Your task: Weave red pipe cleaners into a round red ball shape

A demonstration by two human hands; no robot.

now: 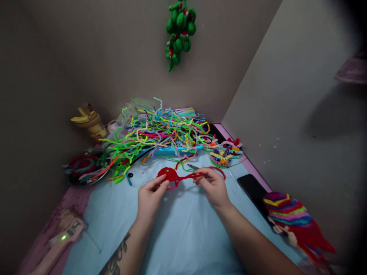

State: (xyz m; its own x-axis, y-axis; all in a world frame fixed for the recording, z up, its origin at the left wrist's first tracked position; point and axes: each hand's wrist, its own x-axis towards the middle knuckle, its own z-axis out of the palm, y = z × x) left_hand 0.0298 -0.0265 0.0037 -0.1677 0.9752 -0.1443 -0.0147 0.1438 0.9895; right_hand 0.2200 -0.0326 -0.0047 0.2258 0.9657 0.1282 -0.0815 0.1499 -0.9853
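Note:
A round, flat red piece of fuzzy pipe cleaner (169, 174) is pinched between the thumb and fingers of my left hand (151, 196). From its right side runs a twisted red strand (186, 177), its far end looped. My right hand (213, 187) is closed on that end, so the strand stretches between both hands. Just behind my right hand a pointed grey tip (192, 167) shows, and a curved red piece (222, 172) lies to the right; whether they belong to one tool I cannot tell.
Behind, a blue tray (172, 151) carries a heap of coloured pipe cleaners (169, 128). Finished colourful pieces (220, 158) lie back right. A black phone (252, 191) and a striped red figure (289, 214) are at right. A glue gun (67, 236) with a green light sits front left.

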